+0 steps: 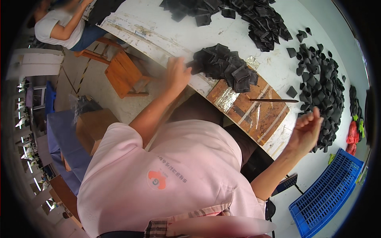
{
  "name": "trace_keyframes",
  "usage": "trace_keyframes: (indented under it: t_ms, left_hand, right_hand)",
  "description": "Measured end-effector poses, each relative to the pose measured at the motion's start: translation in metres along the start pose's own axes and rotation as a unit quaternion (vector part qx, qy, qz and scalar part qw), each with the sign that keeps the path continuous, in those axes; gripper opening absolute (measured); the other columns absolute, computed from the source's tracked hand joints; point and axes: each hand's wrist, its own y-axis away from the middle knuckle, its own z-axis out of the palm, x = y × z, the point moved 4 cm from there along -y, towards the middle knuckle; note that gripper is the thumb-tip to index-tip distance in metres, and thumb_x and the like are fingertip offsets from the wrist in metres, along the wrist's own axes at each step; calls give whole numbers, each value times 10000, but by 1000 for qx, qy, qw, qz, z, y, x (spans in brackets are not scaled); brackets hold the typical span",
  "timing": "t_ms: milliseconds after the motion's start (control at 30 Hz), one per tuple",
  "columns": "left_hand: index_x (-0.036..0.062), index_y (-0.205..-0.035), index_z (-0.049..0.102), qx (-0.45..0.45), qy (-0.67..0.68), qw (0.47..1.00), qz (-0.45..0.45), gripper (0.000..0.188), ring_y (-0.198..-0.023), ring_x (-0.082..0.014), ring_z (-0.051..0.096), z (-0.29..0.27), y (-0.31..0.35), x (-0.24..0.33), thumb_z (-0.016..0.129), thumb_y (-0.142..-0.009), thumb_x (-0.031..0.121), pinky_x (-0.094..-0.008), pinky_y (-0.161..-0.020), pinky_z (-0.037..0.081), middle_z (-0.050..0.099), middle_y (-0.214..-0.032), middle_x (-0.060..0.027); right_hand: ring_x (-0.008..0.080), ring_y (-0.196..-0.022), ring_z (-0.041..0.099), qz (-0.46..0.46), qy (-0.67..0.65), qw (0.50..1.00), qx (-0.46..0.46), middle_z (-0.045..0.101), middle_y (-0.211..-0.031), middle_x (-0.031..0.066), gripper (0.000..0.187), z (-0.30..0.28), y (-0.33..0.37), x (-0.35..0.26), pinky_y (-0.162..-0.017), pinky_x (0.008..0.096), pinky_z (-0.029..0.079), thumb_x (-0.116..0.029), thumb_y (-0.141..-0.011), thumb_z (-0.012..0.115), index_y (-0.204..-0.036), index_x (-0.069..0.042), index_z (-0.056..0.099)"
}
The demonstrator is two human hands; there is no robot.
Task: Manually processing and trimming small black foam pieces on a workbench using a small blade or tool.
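Note:
My left hand, a little blurred, is at the table's near edge with its fingers bent together on a flat black piece at the left end of a heap. That heap of flat black pieces lies loosely stacked, partly over a brown wooden board. Across the board rests a thin dark stick-like tool. My right hand is raised over the table's right side, palm up, its fingers loosely bent and apart with nothing visible in them. Beside it spreads a large pile of short black tube-like pieces.
More flat black pieces are heaped at the far side. A blue plastic crate stands at the lower right, with red and green bags behind it. On the left are a wooden chair, a cardboard box and a seated person.

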Motion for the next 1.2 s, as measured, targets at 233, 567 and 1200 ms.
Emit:
trace_keyframes:
  t_ms: [233,567,1200]
  left_hand:
    - [10,-739,529,-65,13,998,-18,86,-653,-287,536,-12,-5,-8,592,-703,56,-349,-568,427,539,-731,-119]
    - [-27,-772,541,-216,484,826,-192,85,-578,-71,531,-33,34,127,575,-765,51,-190,-537,437,580,-688,-57]
    - [-12,-854,535,-510,649,502,-259,139,-549,-116,552,-10,25,209,550,-786,108,-224,-514,461,569,-682,-64]
  right_hand:
    - [80,-498,432,138,114,984,25,499,-612,14,184,6,48,57,-440,194,348,-165,-860,486,-842,-1,567]
    - [80,-731,502,89,197,963,-161,532,-902,47,345,66,77,93,-600,199,432,-154,-811,581,-1090,7,457]
    - [85,-664,571,119,31,989,-79,596,-808,79,290,42,61,39,-554,180,473,-7,-765,588,-1027,33,470]
